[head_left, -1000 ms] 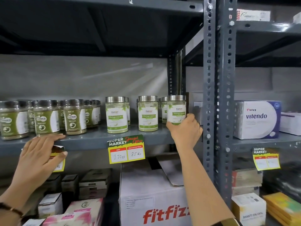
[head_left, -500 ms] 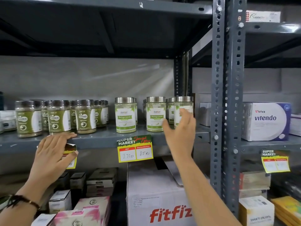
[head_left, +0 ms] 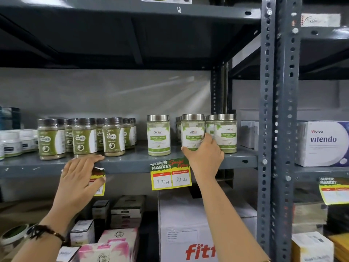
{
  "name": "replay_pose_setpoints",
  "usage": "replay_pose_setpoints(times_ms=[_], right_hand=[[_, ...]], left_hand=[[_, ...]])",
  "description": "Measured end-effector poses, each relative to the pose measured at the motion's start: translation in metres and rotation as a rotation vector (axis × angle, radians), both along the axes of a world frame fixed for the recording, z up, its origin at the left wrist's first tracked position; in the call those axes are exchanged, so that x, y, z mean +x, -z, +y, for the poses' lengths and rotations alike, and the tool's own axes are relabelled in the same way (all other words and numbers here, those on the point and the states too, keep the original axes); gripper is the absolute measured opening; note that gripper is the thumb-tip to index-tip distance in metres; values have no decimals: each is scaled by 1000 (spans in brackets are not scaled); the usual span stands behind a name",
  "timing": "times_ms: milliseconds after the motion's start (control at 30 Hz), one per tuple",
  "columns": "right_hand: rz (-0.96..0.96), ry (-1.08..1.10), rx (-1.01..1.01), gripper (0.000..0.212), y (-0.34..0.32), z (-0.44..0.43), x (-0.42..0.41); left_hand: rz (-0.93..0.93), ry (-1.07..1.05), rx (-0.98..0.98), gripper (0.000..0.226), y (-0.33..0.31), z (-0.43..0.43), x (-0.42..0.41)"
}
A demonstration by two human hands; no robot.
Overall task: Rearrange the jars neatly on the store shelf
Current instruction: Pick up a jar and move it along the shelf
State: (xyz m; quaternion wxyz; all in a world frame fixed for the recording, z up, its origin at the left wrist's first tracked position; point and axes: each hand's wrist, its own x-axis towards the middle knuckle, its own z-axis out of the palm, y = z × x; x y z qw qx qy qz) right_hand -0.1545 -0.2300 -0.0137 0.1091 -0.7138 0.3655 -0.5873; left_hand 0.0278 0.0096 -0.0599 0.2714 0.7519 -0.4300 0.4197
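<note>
Price tag (head_left: 171,174) hangs off the shelf edge, handwritten 170 and 85. Second tag (head_left: 333,190) on the next bay, blurred. White Vitendo box (head_left: 323,143) sits right of the upright post (head_left: 277,129). Below: white carton (head_left: 187,227) with red lettering, pink boxes (head_left: 117,242), small stacked cartons (head_left: 125,211).

Light is coming from above and in front, landing evenly on the jar (head_left: 192,132) the right hand (head_left: 204,157) is gripping; its steel lid is glinting. Streaky glare is smearing across the grey back wall (head_left: 105,91) above that hand. The upper shelf underside (head_left: 117,40) is sitting in deep shadow. Left hand (head_left: 79,178) is showing slight motion blur; the price tag (head_left: 98,181) under it is unreadable. Boxes (head_left: 120,214) below both hands are going dim and soft. Upright post (head_left: 275,129) right of the hand is bowing from wide-angle distortion.
</note>
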Motion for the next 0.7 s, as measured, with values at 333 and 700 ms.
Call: replay_pose_setpoints(times_ms=[333, 700], right_hand=[[39, 26, 7, 65, 0, 0, 0], [-62, -179, -210, 67, -4, 69, 31]], left_hand=[[13, 53, -25, 51, -3, 3, -3], [48, 112, 23, 53, -4, 11, 4]])
